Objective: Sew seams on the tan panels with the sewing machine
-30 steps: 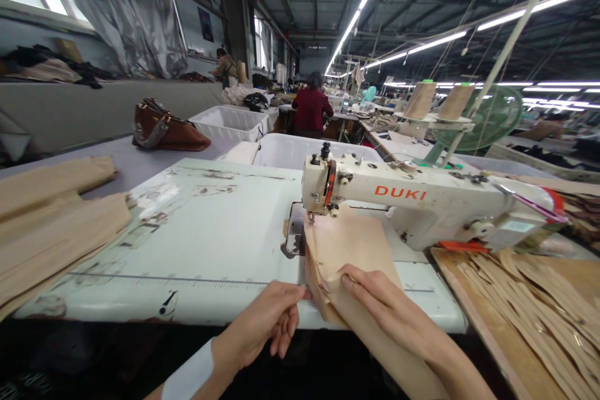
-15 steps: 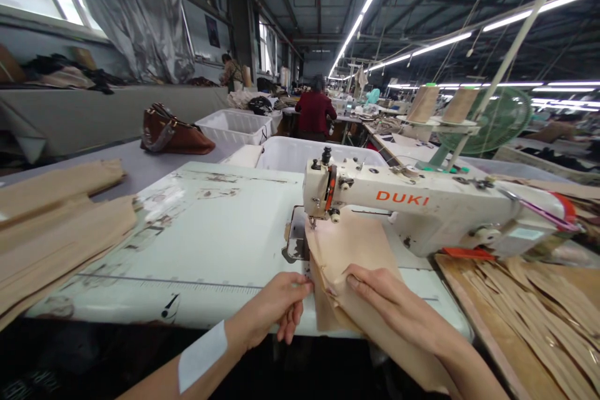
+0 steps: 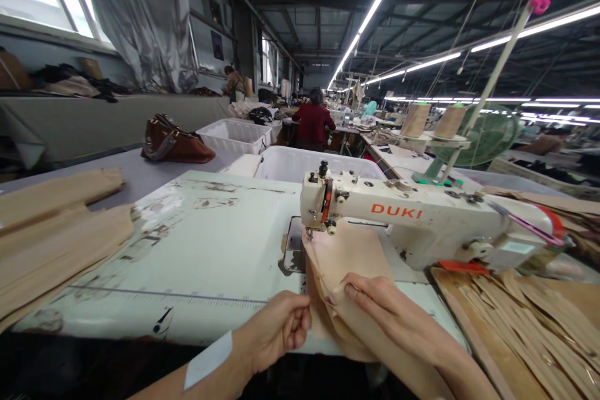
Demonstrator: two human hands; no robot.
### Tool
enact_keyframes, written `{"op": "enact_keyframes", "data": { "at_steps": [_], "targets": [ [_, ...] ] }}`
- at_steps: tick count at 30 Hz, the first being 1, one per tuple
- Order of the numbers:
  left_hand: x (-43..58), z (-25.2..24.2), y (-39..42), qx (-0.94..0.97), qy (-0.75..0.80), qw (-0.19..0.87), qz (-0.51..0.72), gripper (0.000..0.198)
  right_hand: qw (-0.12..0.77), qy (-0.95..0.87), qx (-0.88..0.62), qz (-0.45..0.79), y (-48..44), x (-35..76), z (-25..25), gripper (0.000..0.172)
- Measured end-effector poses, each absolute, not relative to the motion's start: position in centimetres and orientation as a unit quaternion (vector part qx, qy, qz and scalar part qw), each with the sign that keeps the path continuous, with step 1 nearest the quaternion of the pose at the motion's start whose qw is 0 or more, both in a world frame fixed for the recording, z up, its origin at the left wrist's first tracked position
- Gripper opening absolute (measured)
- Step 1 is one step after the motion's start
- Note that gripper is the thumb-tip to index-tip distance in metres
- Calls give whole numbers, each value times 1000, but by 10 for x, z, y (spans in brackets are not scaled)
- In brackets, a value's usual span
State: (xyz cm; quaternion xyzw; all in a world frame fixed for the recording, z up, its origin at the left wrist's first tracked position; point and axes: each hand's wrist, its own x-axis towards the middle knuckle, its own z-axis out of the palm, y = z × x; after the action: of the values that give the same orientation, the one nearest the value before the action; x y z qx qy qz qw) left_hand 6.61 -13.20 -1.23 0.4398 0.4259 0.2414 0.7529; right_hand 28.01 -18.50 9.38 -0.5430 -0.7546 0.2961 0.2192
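Note:
A cream sewing machine (image 3: pixel 422 219) lettered DUKI stands on a pale green table (image 3: pixel 201 244). Tan fabric pieces (image 3: pixel 347 259) lie under its needle and run toward me over the table's front edge. My right hand (image 3: pixel 389 309) lies flat on top of the fabric, fingertips pointing left. My left hand (image 3: pixel 276 328) is curled at the fabric's left edge, thumb and fingers pinching it. A white patch sits on my left forearm.
Stacks of tan fabric (image 3: pixel 56 225) lie at the left, and more cut strips (image 3: pixel 539 319) on a wooden board at the right. White bins (image 3: pixel 300 162), a brown bag (image 3: pixel 173 140), thread cones (image 3: pixel 431 120) and a green fan (image 3: pixel 492 128) stand behind. A person in red (image 3: pixel 313 119) sits farther back.
My left hand has curled tighter on the fabric's edge and drawn slightly toward me. The right hand stays on the fabric. The view has tilted down a little.

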Motion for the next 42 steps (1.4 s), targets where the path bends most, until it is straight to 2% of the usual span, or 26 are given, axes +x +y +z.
{"op": "enact_keyframes", "data": {
  "at_steps": [6,10,14,20,28,34,36,38,39,40,42],
  "targets": [
    [67,-11,-128,488,423,715,268,40,186,-773,-533,289,-189,279,92,35],
    [63,-3,-120,530,411,684,286,30,163,-794,-513,283,-187,272,85,35],
    [63,2,-123,524,397,704,267,25,162,-807,-492,282,-188,262,82,31],
    [56,1,-129,489,425,724,236,32,140,-819,-478,286,-190,249,86,23],
    [46,18,-132,492,390,746,222,39,157,-820,-469,289,-183,246,76,27],
    [51,10,-133,478,387,757,220,35,223,-767,-516,310,-187,250,74,40],
    [52,9,-132,473,388,758,226,33,302,-718,-539,321,-196,270,77,43],
    [53,9,-132,470,384,763,222,33,389,-646,-595,279,-212,301,77,44],
    [53,10,-131,464,379,769,221,33,401,-616,-632,248,-223,318,75,43],
    [53,10,-131,455,374,778,218,34,381,-597,-670,223,-236,334,70,39],
    [53,11,-129,424,361,802,216,35,263,-581,-742,208,-268,358,53,29]
  ]
}}
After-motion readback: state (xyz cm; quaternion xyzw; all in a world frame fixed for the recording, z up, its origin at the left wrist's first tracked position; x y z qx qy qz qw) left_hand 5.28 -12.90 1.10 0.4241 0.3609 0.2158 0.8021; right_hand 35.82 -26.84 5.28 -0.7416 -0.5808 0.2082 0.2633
